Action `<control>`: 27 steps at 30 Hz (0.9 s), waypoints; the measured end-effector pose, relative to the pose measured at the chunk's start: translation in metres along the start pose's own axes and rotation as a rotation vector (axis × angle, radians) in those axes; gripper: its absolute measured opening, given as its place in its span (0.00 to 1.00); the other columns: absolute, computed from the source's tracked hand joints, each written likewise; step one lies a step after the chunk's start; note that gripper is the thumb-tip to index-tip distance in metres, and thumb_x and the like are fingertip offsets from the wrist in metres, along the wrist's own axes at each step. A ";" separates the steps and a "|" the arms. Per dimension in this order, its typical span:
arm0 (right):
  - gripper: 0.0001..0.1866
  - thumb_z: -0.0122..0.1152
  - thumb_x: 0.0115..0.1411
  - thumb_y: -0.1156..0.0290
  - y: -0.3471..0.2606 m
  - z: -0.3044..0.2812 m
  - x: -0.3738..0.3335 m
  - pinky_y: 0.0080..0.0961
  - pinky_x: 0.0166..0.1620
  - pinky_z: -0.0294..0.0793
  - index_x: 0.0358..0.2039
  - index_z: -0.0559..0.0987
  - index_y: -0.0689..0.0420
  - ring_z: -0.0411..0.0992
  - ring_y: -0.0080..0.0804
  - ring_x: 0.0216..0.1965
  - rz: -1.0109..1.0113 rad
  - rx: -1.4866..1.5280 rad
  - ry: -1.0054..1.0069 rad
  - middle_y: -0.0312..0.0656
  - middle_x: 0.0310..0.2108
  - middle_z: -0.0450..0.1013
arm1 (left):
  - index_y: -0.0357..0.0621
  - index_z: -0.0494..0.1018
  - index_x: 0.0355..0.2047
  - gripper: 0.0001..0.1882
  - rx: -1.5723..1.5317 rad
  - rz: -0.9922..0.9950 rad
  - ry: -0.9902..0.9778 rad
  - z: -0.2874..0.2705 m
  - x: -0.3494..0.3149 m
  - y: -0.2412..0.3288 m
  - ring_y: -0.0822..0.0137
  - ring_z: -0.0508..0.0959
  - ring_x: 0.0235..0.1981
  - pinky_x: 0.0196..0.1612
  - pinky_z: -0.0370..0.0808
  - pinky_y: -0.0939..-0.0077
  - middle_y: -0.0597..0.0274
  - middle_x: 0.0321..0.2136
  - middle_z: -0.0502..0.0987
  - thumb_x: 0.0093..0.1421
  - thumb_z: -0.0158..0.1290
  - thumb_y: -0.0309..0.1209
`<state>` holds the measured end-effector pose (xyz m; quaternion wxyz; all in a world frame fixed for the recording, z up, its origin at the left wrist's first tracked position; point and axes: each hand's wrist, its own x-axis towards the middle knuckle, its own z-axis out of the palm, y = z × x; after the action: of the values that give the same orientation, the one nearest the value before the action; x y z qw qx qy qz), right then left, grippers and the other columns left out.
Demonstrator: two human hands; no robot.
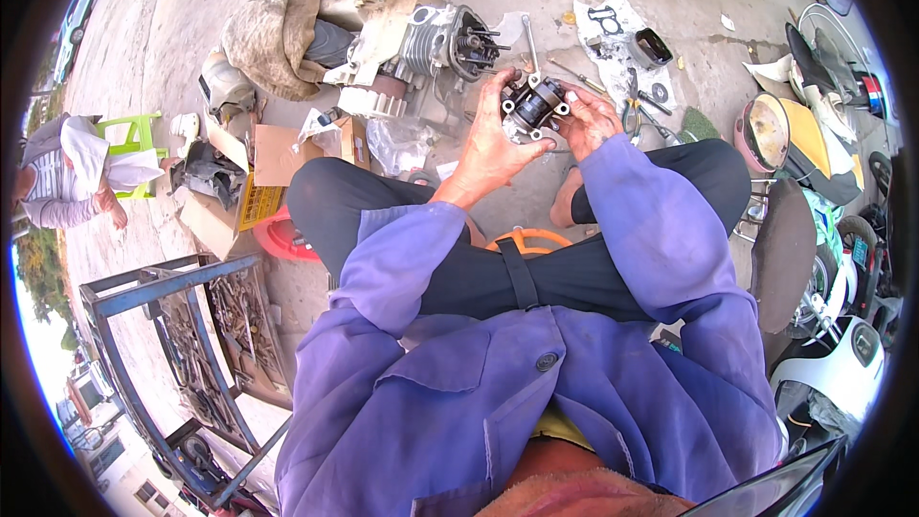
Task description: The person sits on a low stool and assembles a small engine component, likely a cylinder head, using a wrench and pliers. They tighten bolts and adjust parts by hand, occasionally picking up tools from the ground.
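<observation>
Between my two hands I hold a dark metal rocker arm assembly [533,107] with bright bolt lugs at its corners. My left hand [486,146] grips its left side, thumb beneath. The fingers of my right hand [587,123] close on its right side. Just beyond, at the left, lies a scooter engine [421,46] with finned cylinder and studs sticking out of its exposed end. A spanner [530,43] shows right behind the assembly. Pliers [632,107] lie to the right of my right hand, near a black ring [660,92].
A plastic sheet [622,14] bears a gasket [605,19] and a dark rectangular cover [651,48]. Cardboard boxes [282,155] and a red basin [280,235] stand left. A blue metal frame [129,297] is nearer. Another person [72,172] is far left; scooters [833,268] line the right.
</observation>
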<state>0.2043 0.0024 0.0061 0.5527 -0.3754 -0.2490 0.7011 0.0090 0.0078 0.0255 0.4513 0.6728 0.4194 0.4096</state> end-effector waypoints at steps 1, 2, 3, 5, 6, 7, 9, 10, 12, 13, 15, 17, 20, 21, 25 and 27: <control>0.19 0.51 0.70 0.71 0.000 -0.001 0.000 0.44 0.60 0.73 0.58 0.72 0.68 0.73 0.41 0.54 -0.009 0.003 -0.006 0.48 0.55 0.73 | 0.38 0.49 0.69 0.59 -0.003 0.004 -0.001 0.000 0.000 0.000 0.56 0.66 0.64 0.65 0.69 0.63 0.46 0.64 0.60 0.42 0.75 0.26; 0.19 0.51 0.71 0.71 0.000 -0.003 0.001 0.44 0.60 0.73 0.58 0.73 0.68 0.73 0.41 0.55 -0.019 0.007 -0.019 0.48 0.55 0.73 | 0.38 0.49 0.69 0.59 0.001 -0.003 -0.002 0.001 0.000 0.000 0.56 0.66 0.65 0.65 0.69 0.63 0.46 0.64 0.60 0.42 0.75 0.26; 0.19 0.51 0.71 0.71 0.002 -0.005 0.003 0.44 0.61 0.72 0.58 0.73 0.68 0.73 0.41 0.55 -0.029 0.012 -0.030 0.48 0.55 0.73 | 0.38 0.49 0.69 0.59 0.006 -0.012 -0.004 0.001 0.000 0.000 0.56 0.66 0.65 0.65 0.69 0.63 0.46 0.64 0.60 0.42 0.75 0.26; 0.19 0.50 0.71 0.71 0.004 -0.008 0.003 0.44 0.61 0.72 0.57 0.73 0.68 0.73 0.40 0.55 -0.048 0.020 -0.046 0.48 0.54 0.74 | 0.38 0.49 0.69 0.59 0.005 -0.021 0.000 0.002 0.000 0.000 0.54 0.66 0.64 0.65 0.68 0.63 0.46 0.63 0.61 0.40 0.75 0.27; 0.18 0.50 0.71 0.71 0.001 -0.006 0.002 0.44 0.62 0.72 0.57 0.74 0.68 0.73 0.40 0.55 -0.054 0.022 -0.054 0.48 0.54 0.74 | 0.37 0.50 0.68 0.60 0.000 -0.025 0.011 0.003 0.000 0.000 0.53 0.67 0.64 0.66 0.67 0.63 0.46 0.62 0.62 0.39 0.76 0.29; 0.18 0.50 0.72 0.71 0.000 -0.004 0.001 0.44 0.62 0.72 0.57 0.74 0.68 0.73 0.40 0.55 -0.059 0.023 -0.061 0.48 0.54 0.74 | 0.37 0.51 0.68 0.60 -0.005 -0.029 0.022 0.003 0.000 0.000 0.51 0.67 0.64 0.66 0.66 0.62 0.46 0.61 0.63 0.38 0.76 0.31; 0.18 0.50 0.72 0.71 0.000 -0.004 0.000 0.44 0.62 0.72 0.57 0.74 0.68 0.73 0.40 0.56 -0.047 0.011 -0.027 0.48 0.54 0.74 | 0.38 0.49 0.69 0.59 -0.013 -0.024 0.004 0.004 -0.001 -0.001 0.54 0.67 0.64 0.65 0.68 0.63 0.46 0.63 0.62 0.41 0.75 0.27; 0.18 0.50 0.72 0.71 0.000 -0.004 0.000 0.44 0.62 0.72 0.57 0.74 0.67 0.72 0.40 0.56 -0.041 0.005 -0.011 0.48 0.54 0.74 | 0.39 0.48 0.70 0.59 -0.016 -0.020 -0.005 0.004 -0.002 -0.001 0.56 0.66 0.64 0.65 0.69 0.64 0.45 0.64 0.61 0.43 0.74 0.25; 0.18 0.50 0.72 0.71 0.000 -0.004 0.000 0.44 0.62 0.72 0.57 0.74 0.67 0.72 0.40 0.56 -0.049 0.013 -0.017 0.47 0.54 0.74 | 0.39 0.48 0.70 0.59 -0.019 -0.039 -0.004 0.004 -0.002 0.000 0.56 0.67 0.64 0.65 0.70 0.64 0.45 0.64 0.61 0.43 0.74 0.25; 0.18 0.50 0.72 0.71 0.000 -0.004 0.000 0.44 0.62 0.72 0.57 0.74 0.67 0.72 0.39 0.56 -0.053 0.016 -0.020 0.47 0.54 0.74 | 0.39 0.48 0.70 0.59 -0.021 -0.048 -0.004 0.004 -0.002 0.001 0.56 0.67 0.64 0.64 0.70 0.64 0.45 0.64 0.61 0.43 0.74 0.25; 0.18 0.50 0.72 0.71 -0.001 -0.003 0.000 0.43 0.61 0.72 0.58 0.74 0.67 0.72 0.39 0.56 -0.053 0.013 -0.021 0.47 0.54 0.74 | 0.40 0.48 0.70 0.59 -0.028 -0.051 -0.002 0.005 -0.002 0.001 0.56 0.67 0.64 0.64 0.71 0.64 0.46 0.63 0.61 0.43 0.74 0.25; 0.18 0.50 0.72 0.71 -0.003 -0.003 0.000 0.42 0.61 0.72 0.58 0.74 0.67 0.72 0.38 0.56 -0.059 0.011 -0.028 0.46 0.54 0.74 | 0.41 0.48 0.70 0.59 -0.031 -0.048 0.003 0.005 -0.002 0.001 0.57 0.67 0.64 0.64 0.71 0.65 0.46 0.63 0.61 0.43 0.74 0.25; 0.18 0.50 0.72 0.71 -0.004 0.000 -0.001 0.40 0.61 0.72 0.58 0.74 0.66 0.72 0.37 0.56 -0.074 -0.003 -0.041 0.46 0.55 0.74 | 0.41 0.49 0.70 0.59 -0.025 -0.028 0.017 0.007 -0.003 -0.002 0.57 0.67 0.64 0.63 0.71 0.65 0.48 0.63 0.62 0.43 0.75 0.24; 0.18 0.50 0.72 0.70 -0.006 0.001 -0.002 0.39 0.61 0.72 0.58 0.74 0.66 0.72 0.37 0.56 -0.079 -0.018 -0.043 0.46 0.55 0.74 | 0.42 0.49 0.69 0.59 -0.018 -0.019 0.022 0.007 -0.002 -0.003 0.58 0.67 0.64 0.63 0.72 0.65 0.48 0.63 0.61 0.42 0.75 0.24; 0.18 0.51 0.72 0.69 -0.008 0.006 -0.003 0.37 0.60 0.71 0.57 0.75 0.65 0.72 0.37 0.55 -0.104 -0.046 -0.057 0.45 0.54 0.75 | 0.42 0.50 0.69 0.59 -0.021 -0.010 0.028 0.007 -0.002 -0.002 0.58 0.67 0.64 0.63 0.72 0.65 0.50 0.64 0.61 0.42 0.75 0.23; 0.18 0.51 0.72 0.69 -0.012 0.009 -0.004 0.36 0.60 0.71 0.57 0.76 0.65 0.72 0.37 0.55 -0.098 -0.063 -0.040 0.45 0.54 0.75 | 0.42 0.50 0.69 0.58 -0.065 -0.018 0.036 0.008 -0.002 -0.002 0.59 0.67 0.64 0.63 0.72 0.65 0.50 0.64 0.60 0.42 0.75 0.23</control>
<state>0.2041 0.0023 0.0216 0.5690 -0.3658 -0.3001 0.6726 0.0151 0.0040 0.0211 0.4691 0.6466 0.4200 0.4307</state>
